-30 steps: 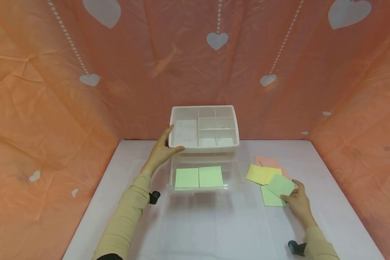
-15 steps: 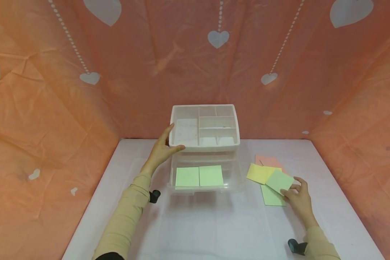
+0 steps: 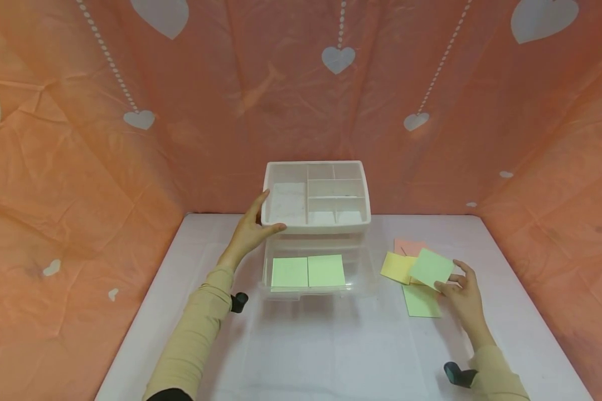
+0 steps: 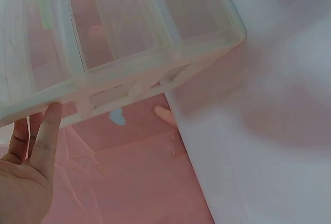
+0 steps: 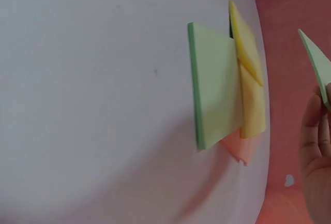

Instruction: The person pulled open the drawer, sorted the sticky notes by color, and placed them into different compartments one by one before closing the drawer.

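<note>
My left hand (image 3: 253, 229) holds the left edge of a white divided tray (image 3: 316, 225), thumb on its front rim, lifting it above a clear box (image 3: 366, 273) that holds two green note pads (image 3: 308, 271). The left wrist view shows the tray's underside (image 4: 124, 43) with my fingers (image 4: 44, 136) against it. My right hand (image 3: 459, 287) pinches a green note pad (image 3: 431, 268) just above the table, seen edge-on (image 5: 316, 66) in the right wrist view. Under it lie a green pad (image 3: 421, 301), a yellow pad (image 3: 397, 267) and a pink pad (image 3: 407, 245).
A white table (image 3: 331, 345) is enclosed by orange drapes with white hearts (image 3: 337, 58) at the back and both sides. The loose pads lie right of the clear box, also seen as the green pad (image 5: 214, 84) and yellow pad (image 5: 247, 74) from the right wrist.
My right hand has lifted the green pad off the pile and moved it slightly back and up. The left hand and tray have stayed still.
</note>
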The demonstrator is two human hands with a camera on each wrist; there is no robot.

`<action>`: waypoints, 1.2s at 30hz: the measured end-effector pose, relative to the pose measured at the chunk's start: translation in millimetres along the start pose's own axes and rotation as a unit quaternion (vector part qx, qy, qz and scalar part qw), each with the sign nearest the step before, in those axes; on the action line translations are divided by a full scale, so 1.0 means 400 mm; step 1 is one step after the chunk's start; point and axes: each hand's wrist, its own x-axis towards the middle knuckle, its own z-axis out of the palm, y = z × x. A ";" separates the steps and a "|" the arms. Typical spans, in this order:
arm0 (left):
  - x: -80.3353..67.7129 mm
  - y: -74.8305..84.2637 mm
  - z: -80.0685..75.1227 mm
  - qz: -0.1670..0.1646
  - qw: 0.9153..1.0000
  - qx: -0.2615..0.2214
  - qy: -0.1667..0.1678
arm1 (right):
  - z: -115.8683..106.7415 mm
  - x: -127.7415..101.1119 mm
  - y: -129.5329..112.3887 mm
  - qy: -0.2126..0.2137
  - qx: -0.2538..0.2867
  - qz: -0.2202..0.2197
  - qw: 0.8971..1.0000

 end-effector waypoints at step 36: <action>0.000 -0.001 0.001 0.010 1.000 -0.006 0.003 | 0.097 0.001 -0.196 -0.059 0.288 -0.186 0.938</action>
